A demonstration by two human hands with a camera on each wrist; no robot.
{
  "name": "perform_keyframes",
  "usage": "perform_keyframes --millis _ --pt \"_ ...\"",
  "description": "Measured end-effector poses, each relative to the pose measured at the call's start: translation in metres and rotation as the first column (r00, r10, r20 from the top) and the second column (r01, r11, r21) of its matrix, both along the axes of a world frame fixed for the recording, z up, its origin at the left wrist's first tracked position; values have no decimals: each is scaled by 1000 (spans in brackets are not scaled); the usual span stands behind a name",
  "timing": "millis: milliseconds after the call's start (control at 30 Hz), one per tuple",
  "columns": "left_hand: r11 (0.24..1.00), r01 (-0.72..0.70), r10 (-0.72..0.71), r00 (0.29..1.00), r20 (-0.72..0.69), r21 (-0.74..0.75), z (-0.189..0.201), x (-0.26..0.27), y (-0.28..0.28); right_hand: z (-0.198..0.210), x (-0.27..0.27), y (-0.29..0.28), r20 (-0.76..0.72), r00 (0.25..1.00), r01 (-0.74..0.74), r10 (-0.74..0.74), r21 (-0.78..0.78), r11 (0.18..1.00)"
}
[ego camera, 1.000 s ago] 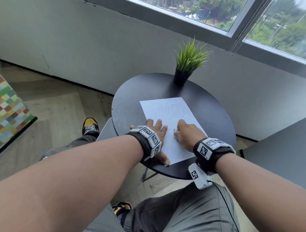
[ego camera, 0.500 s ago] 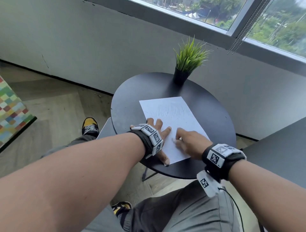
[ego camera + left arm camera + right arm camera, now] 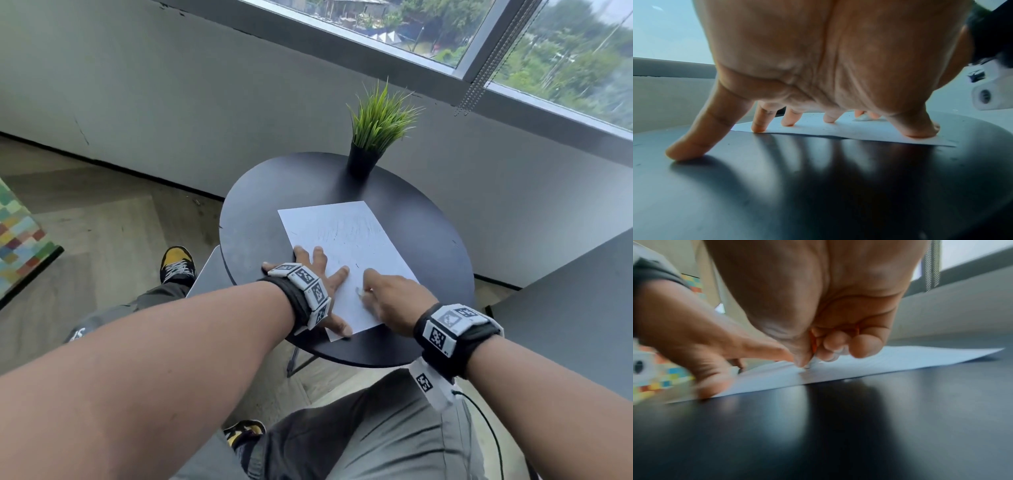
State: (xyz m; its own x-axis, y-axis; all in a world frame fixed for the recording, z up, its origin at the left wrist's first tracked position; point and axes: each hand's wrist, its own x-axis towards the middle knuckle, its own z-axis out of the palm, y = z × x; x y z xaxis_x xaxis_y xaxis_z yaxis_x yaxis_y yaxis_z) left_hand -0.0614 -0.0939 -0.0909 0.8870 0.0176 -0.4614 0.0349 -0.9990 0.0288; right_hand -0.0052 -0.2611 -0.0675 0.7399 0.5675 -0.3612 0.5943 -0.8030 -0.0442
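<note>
- Fingers of the left hand lie spread and straight, pressing the white paper sheet flat; the little finger touches the round black counter.
- Right hand, knuckles up, pinches a small whitish piece against the sheet's near half.

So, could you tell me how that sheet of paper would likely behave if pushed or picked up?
It probably slides: the paper lies on a glossy table, which may be why the left hand presses it down. Picked up, it would likely flop, being one thin sheet.
</note>
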Motion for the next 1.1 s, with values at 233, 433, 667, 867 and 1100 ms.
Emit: perform_keyframes --millis 233,433,667,867,1100 --pt "999 30 -30 999 15 -14 -7 -1 7 -6 -22 11 -78 991 -103 104 21 994" --pt "999 31 -31 999 9 7 -9 1 5 -7 9 7 32 992 120 -121 32 992" --pt "999 35 -35 999 17 -11 -13 5 4 -7 10 -4 -5 995 101 -101 11 995" --pt "998 41 -41 999 -9 -38 -13 8 8 -9 -24 2 -82 984 -157 158 17 987" --pt "998 45 -45 999 -2 -36 -19 11 7 -5 -5 1 5 1000 -17 17 30 999"
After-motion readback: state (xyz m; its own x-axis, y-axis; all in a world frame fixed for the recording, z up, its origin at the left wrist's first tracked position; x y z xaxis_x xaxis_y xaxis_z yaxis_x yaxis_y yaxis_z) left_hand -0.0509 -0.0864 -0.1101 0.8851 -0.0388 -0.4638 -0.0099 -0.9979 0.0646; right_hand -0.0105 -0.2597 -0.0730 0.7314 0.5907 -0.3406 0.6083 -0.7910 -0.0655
